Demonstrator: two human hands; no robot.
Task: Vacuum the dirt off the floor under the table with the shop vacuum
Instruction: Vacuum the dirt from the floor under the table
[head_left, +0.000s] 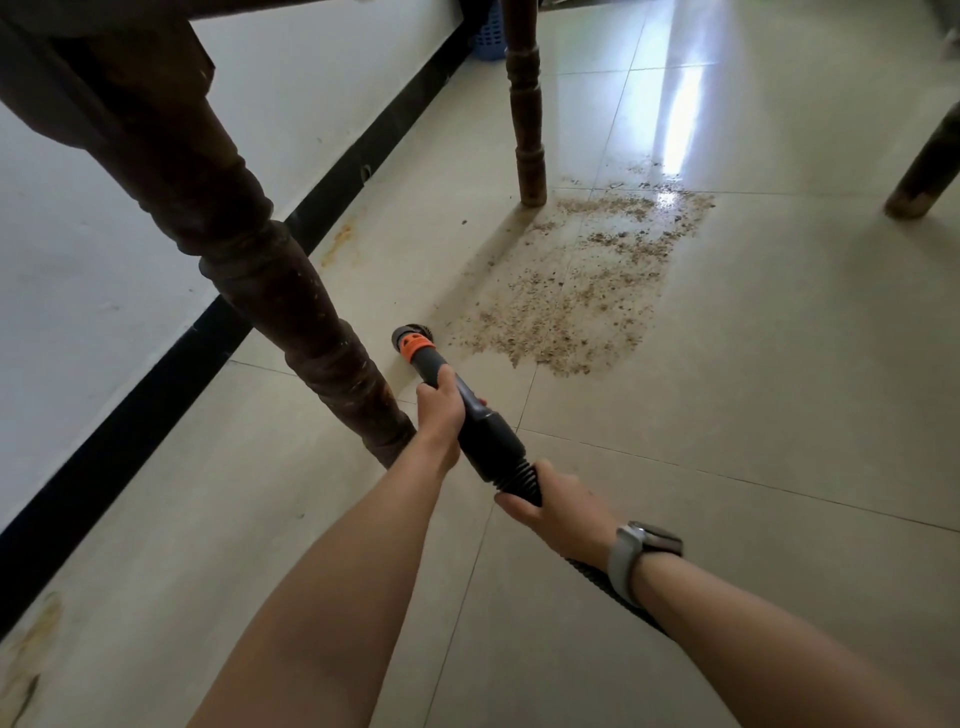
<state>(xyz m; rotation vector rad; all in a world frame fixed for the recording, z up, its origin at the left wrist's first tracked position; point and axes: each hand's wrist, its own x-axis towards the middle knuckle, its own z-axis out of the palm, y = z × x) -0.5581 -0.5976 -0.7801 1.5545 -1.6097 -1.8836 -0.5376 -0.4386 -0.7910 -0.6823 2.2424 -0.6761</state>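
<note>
A patch of brown sawdust-like dirt (576, 280) covers the pale floor tiles between the table legs. The shop vacuum's grey wand (480, 423) points down to the left edge of that patch, and its round brush nozzle (413, 338) with an orange collar rests on the floor just left of the dirt. My left hand (439, 410) grips the wand near its front. My right hand (553, 501) holds the black ribbed hose (519, 478) behind it; the hose runs on under my right wrist.
A dark turned table leg (291, 312) stands close to the left of my left hand. Another leg (527, 130) rises beyond the dirt, a third (924, 171) at far right. A white wall with black skirting (208, 338) runs along the left. A blue basket (488, 36) sits far back.
</note>
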